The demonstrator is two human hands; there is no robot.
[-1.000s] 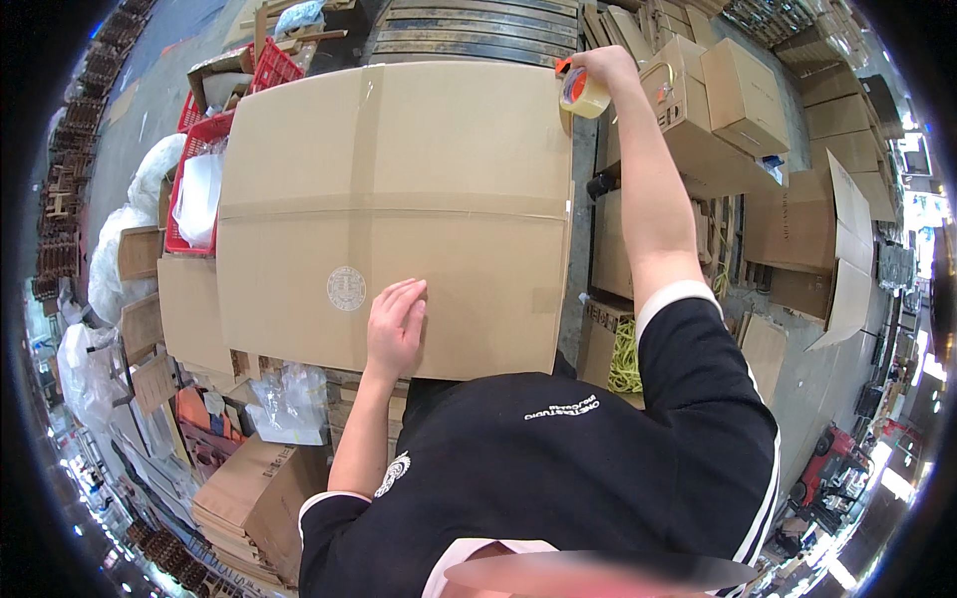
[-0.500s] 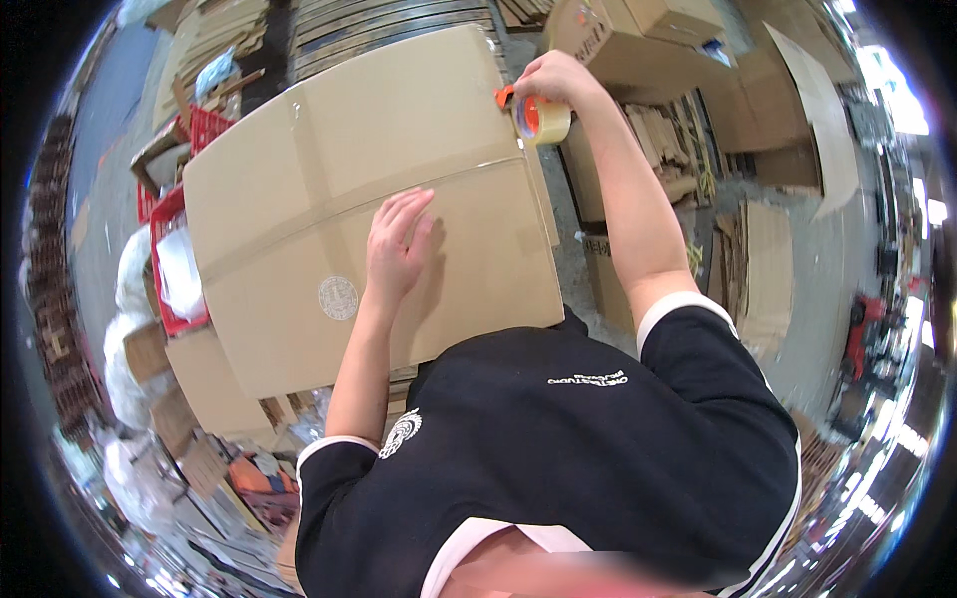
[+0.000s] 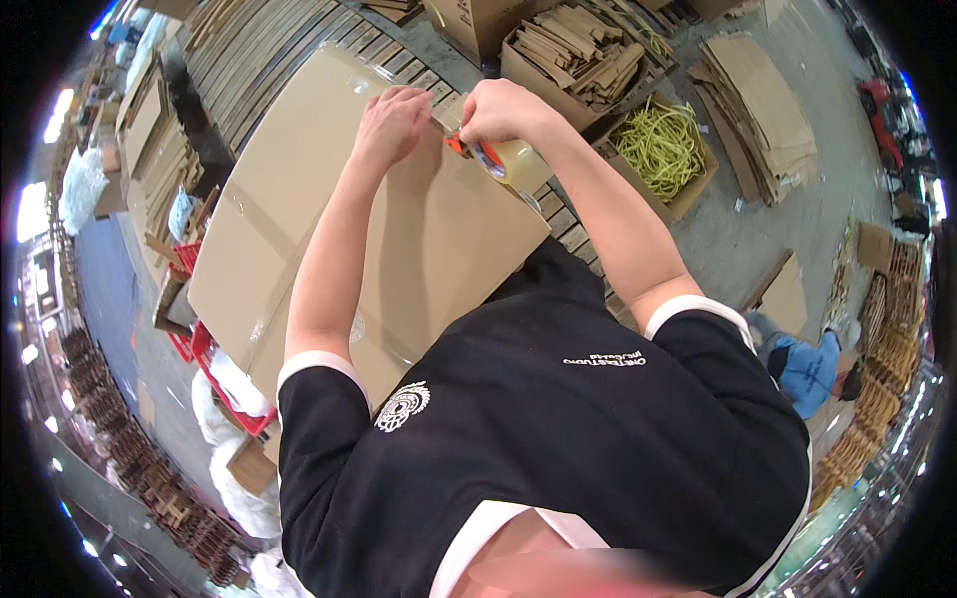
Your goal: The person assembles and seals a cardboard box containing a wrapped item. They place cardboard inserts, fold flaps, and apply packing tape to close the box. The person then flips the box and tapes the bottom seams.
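A large brown cardboard box (image 3: pixel 299 189) lies in front of me, with clear tape along its seam. My right hand (image 3: pixel 506 112) is closed on a tape dispenser (image 3: pixel 459 146) with orange parts. Its wide roll of clear tape (image 3: pixel 524 165) hangs below that hand, at the box's right edge. My left hand (image 3: pixel 391 128) is over the top of the box near its far right edge, fingers stretched and slightly bent. Nothing shows in the left hand, and its fingertips are close to the dispenser.
Wooden slats (image 3: pixel 254 60) lie beyond the box. Right of it stand a carton of cardboard pieces (image 3: pixel 578 50) and one of yellow-green straps (image 3: pixel 660 149). Flat cardboard (image 3: pixel 758 110) is stacked farther right. A person in blue (image 3: pixel 805 374) is at the right; a red crate (image 3: pixel 224 379) sits left.
The view has turned, so the box sits at a steeper slant. My left hand has moved from mid-box to the far right edge, nearer my right hand, which still holds the dispenser.
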